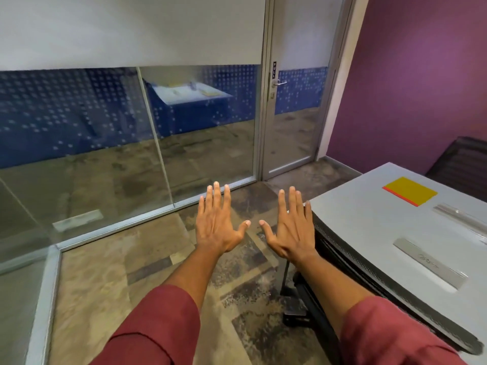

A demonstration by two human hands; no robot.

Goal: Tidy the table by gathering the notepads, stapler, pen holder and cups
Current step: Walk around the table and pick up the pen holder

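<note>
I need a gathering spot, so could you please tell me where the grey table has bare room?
Bare room lies along the grey table's near-left edge, between the yellow rectangular notepad and the nearer silver metal strip. Around the farther strip it is tighter.

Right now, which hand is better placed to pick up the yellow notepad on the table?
The right hand, probably. It hovers open beside the grey table's near corner, on the same side as the yellow notepad. The left hand, also open and empty, is over the floor, farther from the table.
</note>
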